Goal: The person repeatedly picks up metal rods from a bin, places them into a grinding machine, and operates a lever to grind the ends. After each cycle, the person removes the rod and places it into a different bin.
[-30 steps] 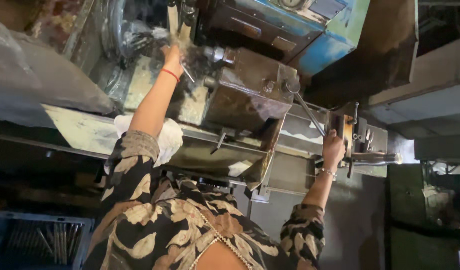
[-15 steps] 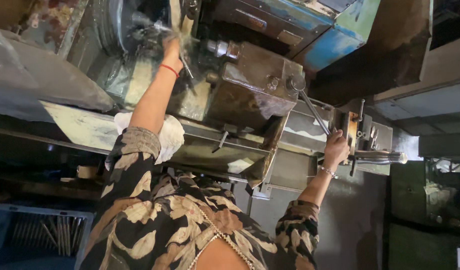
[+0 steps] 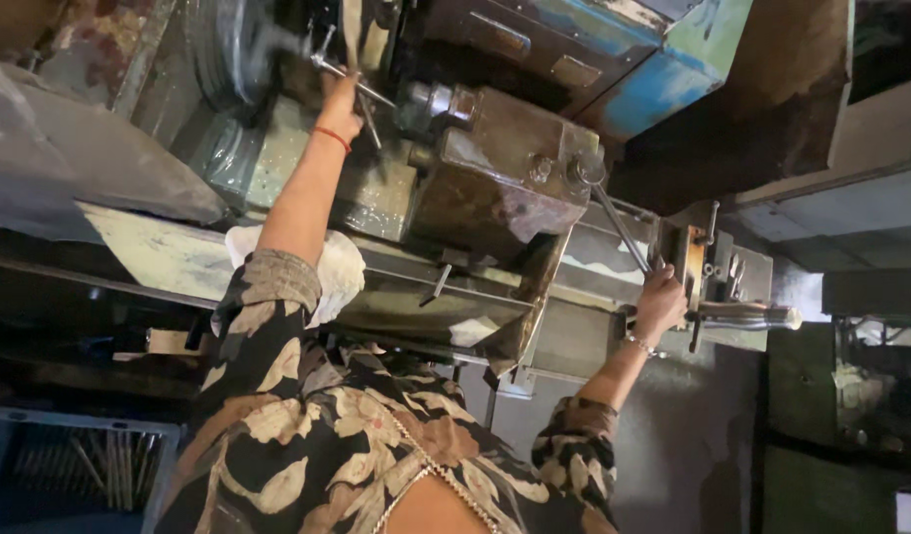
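Note:
My left hand (image 3: 339, 99) reaches far out to the round metal chuck (image 3: 228, 49) of a lathe and is closed around a thin metal bar (image 3: 362, 87) sticking out of it. A red thread band circles that wrist. My right hand (image 3: 661, 300) grips the lower end of a long steel lever (image 3: 619, 225) that runs up to the brown, oily carriage block (image 3: 495, 168). Both arms wear sleeves with a dark leaf pattern.
A white cloth (image 3: 335, 269) lies on the lathe bed by my left elbow. A blue-green machine housing (image 3: 673, 59) stands behind the carriage. A steel handle with a round knob (image 3: 747, 314) juts out beside my right hand. A rack of rods (image 3: 70, 460) sits low left.
My left hand has pushed further toward the chuck and now closes on the thin bar. My right hand has stayed on the lever.

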